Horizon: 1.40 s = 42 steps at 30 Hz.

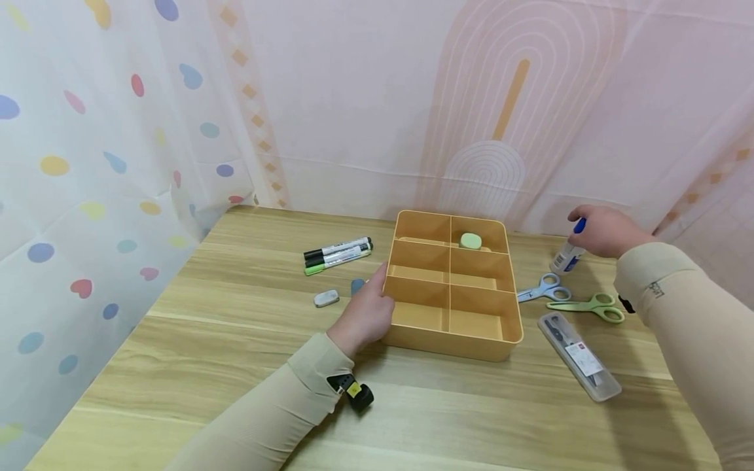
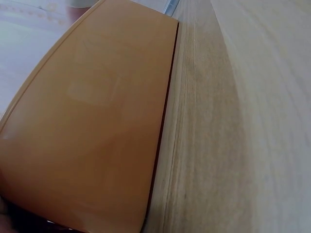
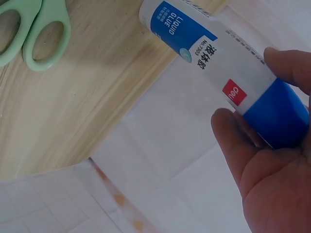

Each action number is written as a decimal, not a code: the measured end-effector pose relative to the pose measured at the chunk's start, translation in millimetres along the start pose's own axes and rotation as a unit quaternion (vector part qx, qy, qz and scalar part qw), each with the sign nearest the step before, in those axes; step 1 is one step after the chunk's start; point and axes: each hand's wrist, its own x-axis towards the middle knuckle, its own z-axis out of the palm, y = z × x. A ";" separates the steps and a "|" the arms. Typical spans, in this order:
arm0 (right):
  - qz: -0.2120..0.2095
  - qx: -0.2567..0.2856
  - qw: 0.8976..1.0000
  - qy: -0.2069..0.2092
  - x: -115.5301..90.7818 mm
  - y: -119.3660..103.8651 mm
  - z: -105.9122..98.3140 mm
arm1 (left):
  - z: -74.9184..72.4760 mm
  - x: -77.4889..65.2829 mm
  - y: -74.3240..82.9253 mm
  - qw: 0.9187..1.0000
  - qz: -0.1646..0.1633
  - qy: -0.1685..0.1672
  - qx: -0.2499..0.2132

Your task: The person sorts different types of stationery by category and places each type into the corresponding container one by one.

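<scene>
My left hand point(image 1: 366, 313) grips the left wall of an orange six-compartment organizer box point(image 1: 450, 337). Its fingers overlap the rim near the front left corner, and the left wrist view shows mostly the box's plain outer wall point(image 2: 92, 116). At the table's right rear, my right hand point(image 1: 609, 230) holds a white liquid glue bottle point(image 1: 567, 257) by its blue end, thumb and fingers round it. The bottle tilts, its white end down toward the table. In the box's back right compartment sits a small pale green rounded block point(image 1: 470, 241).
Blue-handled scissors point(image 1: 548, 288), green-handled scissors point(image 1: 591, 305) and a clear case point(image 1: 580, 356) of drawing tools lie right of the box. To its left are several markers point(image 1: 338, 254), a whitish eraser-like block point(image 1: 326, 298) and a small blue object point(image 1: 357, 286). A patterned curtain point(image 1: 353, 98) hangs behind.
</scene>
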 end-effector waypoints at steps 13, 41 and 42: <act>-0.010 0.010 0.999 0.033 2.7 -2.2 8.7 | -3.9 -0.2 -1.8 1.000 0.002 -0.003 0.004; 0.013 0.028 0.999 0.043 0.7 -13.4 13.6 | -5.2 -1.0 -1.8 1.000 -0.007 -0.002 -0.002; 0.015 0.029 0.999 0.042 0.5 -13.6 13.8 | -5.0 -0.9 -2.0 1.000 -0.007 -0.002 -0.003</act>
